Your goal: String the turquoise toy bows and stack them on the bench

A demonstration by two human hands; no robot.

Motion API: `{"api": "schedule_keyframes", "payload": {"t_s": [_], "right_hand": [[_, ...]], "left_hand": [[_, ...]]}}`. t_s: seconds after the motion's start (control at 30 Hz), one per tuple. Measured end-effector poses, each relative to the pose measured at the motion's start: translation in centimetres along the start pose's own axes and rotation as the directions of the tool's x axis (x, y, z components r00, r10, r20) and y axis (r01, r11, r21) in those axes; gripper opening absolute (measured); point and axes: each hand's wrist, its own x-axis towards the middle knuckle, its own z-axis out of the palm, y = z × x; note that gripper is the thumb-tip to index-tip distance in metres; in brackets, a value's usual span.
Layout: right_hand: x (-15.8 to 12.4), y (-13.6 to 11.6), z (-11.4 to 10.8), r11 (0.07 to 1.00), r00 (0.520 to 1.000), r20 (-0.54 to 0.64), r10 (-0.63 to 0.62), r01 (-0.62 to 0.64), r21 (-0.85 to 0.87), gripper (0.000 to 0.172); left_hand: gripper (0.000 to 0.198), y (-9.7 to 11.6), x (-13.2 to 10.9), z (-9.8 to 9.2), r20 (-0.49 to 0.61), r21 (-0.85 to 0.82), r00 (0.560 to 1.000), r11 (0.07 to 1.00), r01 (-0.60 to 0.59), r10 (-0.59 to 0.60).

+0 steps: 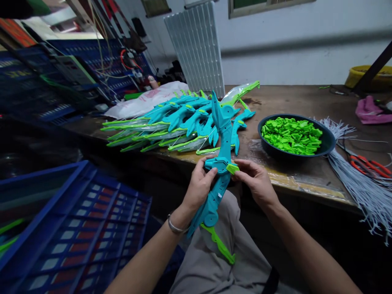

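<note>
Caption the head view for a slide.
Left hand grips a teal toy bow; right hand pinches a green piece at its grip; bowl of green pieces nearby.

Both forearms are bare, without sleeves. The left wrist wears a thin silver bracelet [175,227]. The legs are covered by grey trousers [214,261].

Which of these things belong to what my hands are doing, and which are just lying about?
In use: teal plastic toy bow in left hand; small green plastic clip in right hand; dark round bowl of green clips; pile of teal bows.
Lying about: red-handled scissors; pink cloth; blue plastic crate.
</note>
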Motion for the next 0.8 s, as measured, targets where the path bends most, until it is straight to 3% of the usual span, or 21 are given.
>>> {"api": "schedule_keyframes", "payload": {"t_s": [0.23,0.33,0.43,0.5,0.63,0.8], "right_hand": [[-0.9,0.1,0.8,0.957,0.985,0.061,-0.159,0.169,-0.235,0.018],[-1.7,-0.3,0.9,0.873,0.959,0.145,-0.242,0.281,-0.398,0.010],[-3.0,-0.9,0.9,0.693,0.899,0.359,-0.249,0.425,-0.582,0.024],[-3.7,-1.6,1.0,0.648,0.873,0.440,-0.209,0.460,-0.607,0.035],[-4.4,-2.6,1.1,0.760,0.886,0.429,-0.172,0.397,-0.515,0.031],[-4.6,-2.4,1.4,0.891,0.938,0.341,-0.068,0.211,-0.403,0.015]], "left_hand": [[0.045,-0.7,-1.7,-0.1,-0.020,0.044,1.000,0.999,-0.019,0.020],[0.048,-0.5,-2.6,-0.1,-0.028,0.026,1.000,1.000,0.011,-0.010],[0.049,-0.4,-3.3,-0.2,-0.040,-0.005,0.999,1.000,0.013,-0.013],[0.049,-0.4,-3.6,-0.4,-0.046,-0.027,0.999,0.999,0.019,-0.020],[0.048,-0.7,-4.2,-0.8,-0.042,-0.042,0.997,0.997,0.057,-0.059],[0.048,-1.1,-4.8,-1.1,-0.051,-0.076,0.994,0.993,0.091,-0.095]]}}
